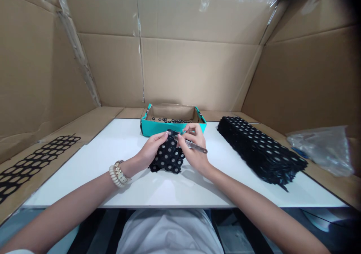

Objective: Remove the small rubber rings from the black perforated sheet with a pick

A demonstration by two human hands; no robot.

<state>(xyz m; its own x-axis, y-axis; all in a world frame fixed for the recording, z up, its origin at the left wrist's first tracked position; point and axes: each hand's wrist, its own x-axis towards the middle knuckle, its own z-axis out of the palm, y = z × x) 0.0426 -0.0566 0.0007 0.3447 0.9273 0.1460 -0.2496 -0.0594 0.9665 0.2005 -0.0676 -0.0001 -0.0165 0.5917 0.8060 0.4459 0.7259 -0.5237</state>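
Observation:
My left hand [153, 147] is closed on the upper left edge of a black sheet [170, 154] with rows of round grey dots. The sheet is held just over the white table, its lower edge ragged. Against the sheet's upper right edge, my right hand [194, 145] is closed on a slim metal tool [198, 147] with a small hole in its rear end. It looks like tweezers, but its tip is hidden among the fingers and the sheet. Both hands' fingertips are close together. Bracelets circle my left wrist.
Behind the hands stands a teal open box [158, 128] with several small black rings inside. A tall stack of black dotted sheets [259, 148] lies right, beside a clear plastic bag [324, 148]. A black lattice of holes [36, 160] lies left. Cardboard walls [197, 69] surround the white table [113, 141].

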